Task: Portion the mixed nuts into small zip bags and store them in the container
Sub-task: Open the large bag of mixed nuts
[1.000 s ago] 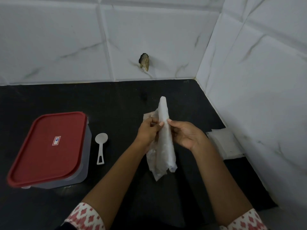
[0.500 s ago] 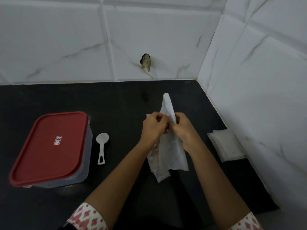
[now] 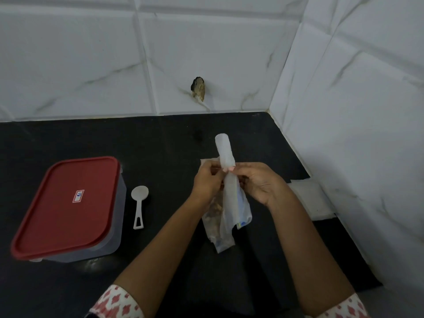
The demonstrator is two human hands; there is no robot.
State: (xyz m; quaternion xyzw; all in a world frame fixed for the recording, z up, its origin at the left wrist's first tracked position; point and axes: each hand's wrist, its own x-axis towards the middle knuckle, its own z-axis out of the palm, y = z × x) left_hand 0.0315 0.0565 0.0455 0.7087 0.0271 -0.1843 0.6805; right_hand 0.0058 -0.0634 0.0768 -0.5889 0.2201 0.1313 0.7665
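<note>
Nearest you, two red-and-white patterned sleeves (image 3: 117,304) sit at the bottom edge, with both forearms reaching forward over the black tabletop (image 3: 160,152). Past them, your left hand (image 3: 207,180) and right hand (image 3: 259,182) meet at mid-frame. Each grip is pinching the same whitish zip bag (image 3: 224,150) at about its mid-length, fingertips nearly touching each other. That bag stands upright and looks rolled or folded narrow. Its top pokes up above your fingers, and its lower part hangs down with a bit of blue print at the bottom. Just behind and below it, a clear nut bag (image 3: 214,213) lies on the tabletop, brown contents visible, partly hidden by the left hand. To the left, a white spoon (image 3: 139,203) lies flat, bowl away from you. Beside it is the container (image 3: 118,214), its red lid (image 3: 66,203) on. To the right, by the side wall, is a flat pile of white bags (image 3: 312,203). Farthest back, the white marbled tile wall (image 3: 91,53) has a dark chipped hole (image 3: 198,88).
</note>
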